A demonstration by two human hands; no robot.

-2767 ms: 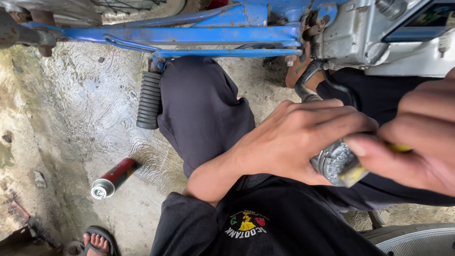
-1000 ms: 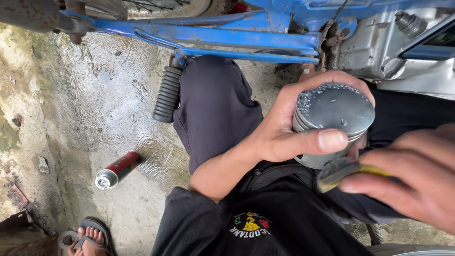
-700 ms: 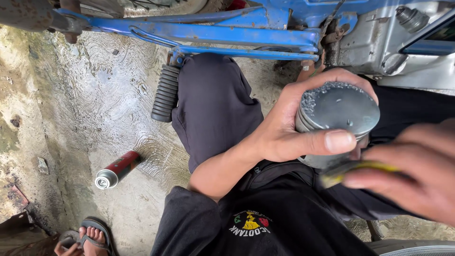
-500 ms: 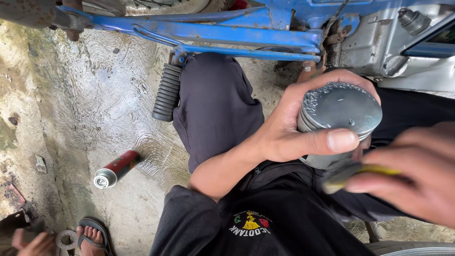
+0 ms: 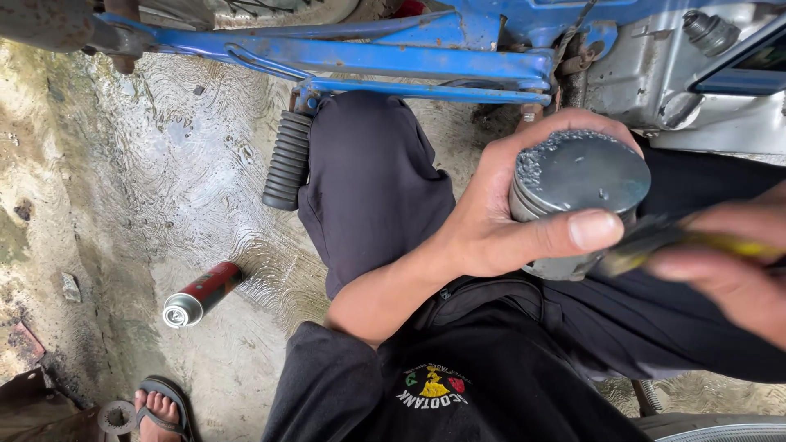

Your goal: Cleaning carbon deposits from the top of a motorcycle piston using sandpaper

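Piston (image 5: 580, 176): grey metal cylinder, flat round top turned up, flecks of crust along its far-left edge, grooves around its side.
Left hand (image 5: 508, 221): clamped around the piston, thumb across the near side, fingers curled behind.
Right hand (image 5: 729, 270): closed on a yellow-handled tool (image 5: 655, 245), its dark tip touching the piston's lower right side.
Spray can (image 5: 201, 293): red, lying on the wet concrete floor (image 5: 164, 188), well left of both hands.
Blue frame (image 5: 368, 57): beyond the hands, with a black ribbed footpeg (image 5: 286, 161) beside the knee.
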